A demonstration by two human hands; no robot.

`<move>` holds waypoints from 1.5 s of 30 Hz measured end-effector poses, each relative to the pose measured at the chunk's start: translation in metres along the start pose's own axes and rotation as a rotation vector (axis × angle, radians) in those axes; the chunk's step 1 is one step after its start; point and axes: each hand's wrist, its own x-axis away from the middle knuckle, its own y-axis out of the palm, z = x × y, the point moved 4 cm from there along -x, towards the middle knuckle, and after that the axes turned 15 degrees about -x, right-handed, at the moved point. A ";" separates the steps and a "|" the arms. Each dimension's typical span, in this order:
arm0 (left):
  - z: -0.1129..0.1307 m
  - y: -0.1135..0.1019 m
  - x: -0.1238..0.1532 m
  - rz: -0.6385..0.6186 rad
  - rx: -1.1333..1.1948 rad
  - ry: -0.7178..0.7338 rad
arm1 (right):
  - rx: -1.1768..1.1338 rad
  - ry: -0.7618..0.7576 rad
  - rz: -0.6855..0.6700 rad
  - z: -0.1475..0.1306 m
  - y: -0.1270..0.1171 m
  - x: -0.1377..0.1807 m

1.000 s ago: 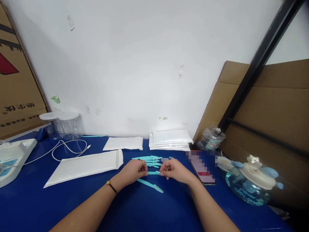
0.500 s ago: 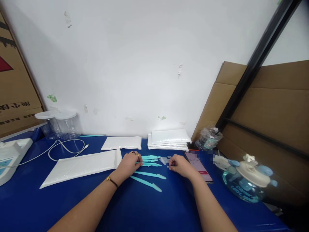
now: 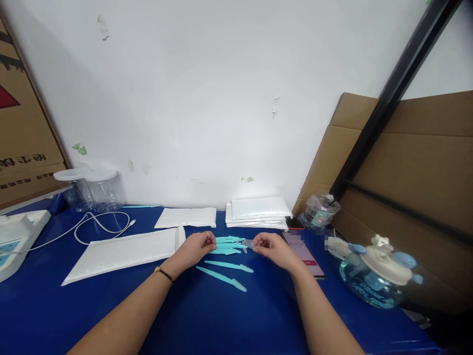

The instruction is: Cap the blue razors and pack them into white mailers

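Observation:
My left hand (image 3: 197,247) is pinched closed on the handle end of a turquoise eyebrow razor (image 3: 232,245), whose blade end points right. Several other turquoise razors lie beneath and around it. Two more razors, a nearer one (image 3: 221,279) and one just behind it (image 3: 229,266), lie apart on the blue table. My right hand (image 3: 271,249) is closed, thumb and fingertips together on a small clear plastic blade cover (image 3: 249,243) facing the razor's tip. Other clear covers lie there, partly hidden by the fingers.
A long white padded mailer (image 3: 121,256) lies left, with a smaller one (image 3: 186,217) behind. Stacked mailers (image 3: 258,209) stand against the wall. Right of my hand are a phone (image 3: 305,256) and a clear drink bottle (image 3: 373,281). A white cable (image 3: 99,224) and lidded jars (image 3: 103,192) sit left.
My left hand has shifted slightly left and now holds a razor above the others. My right hand has moved a little left, bringing a clear cover near the razor's tip.

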 end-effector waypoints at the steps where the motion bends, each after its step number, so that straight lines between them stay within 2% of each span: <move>1: 0.000 0.000 0.000 -0.002 0.005 0.001 | -0.007 -0.027 0.007 -0.003 0.001 0.000; 14: 0.003 0.006 0.000 -0.028 -0.003 0.016 | -0.205 -0.009 -0.058 -0.005 0.019 -0.001; 20: 0.015 0.007 0.005 -0.128 -0.029 0.112 | -0.159 0.043 -0.212 -0.005 0.027 0.004; 22: 0.014 0.003 0.005 -0.095 -0.093 0.118 | -0.060 -0.009 -0.170 -0.006 0.023 0.003; 25: 0.010 -0.004 0.003 0.029 -0.257 0.089 | 0.163 -0.075 0.036 -0.005 0.016 -0.003; 27: 0.006 -0.005 0.001 0.063 -0.361 0.074 | 0.299 -0.062 0.145 -0.002 0.017 -0.008; 29: 0.004 -0.002 -0.001 0.057 -0.425 0.072 | 0.378 -0.026 0.183 0.004 0.022 -0.013; 34: 0.007 0.003 -0.002 0.045 -0.486 0.114 | 0.378 0.019 0.161 0.014 0.033 -0.020; 38: 0.009 0.003 -0.001 0.073 -0.535 0.141 | 0.278 -0.018 0.136 0.014 0.027 -0.016; 42: 0.010 0.002 -0.001 0.091 -0.521 0.145 | 0.109 -0.048 0.056 0.008 0.021 -0.009; 45: 0.010 0.001 -0.002 0.097 -0.490 0.132 | 0.084 -0.054 0.029 0.003 0.020 -0.007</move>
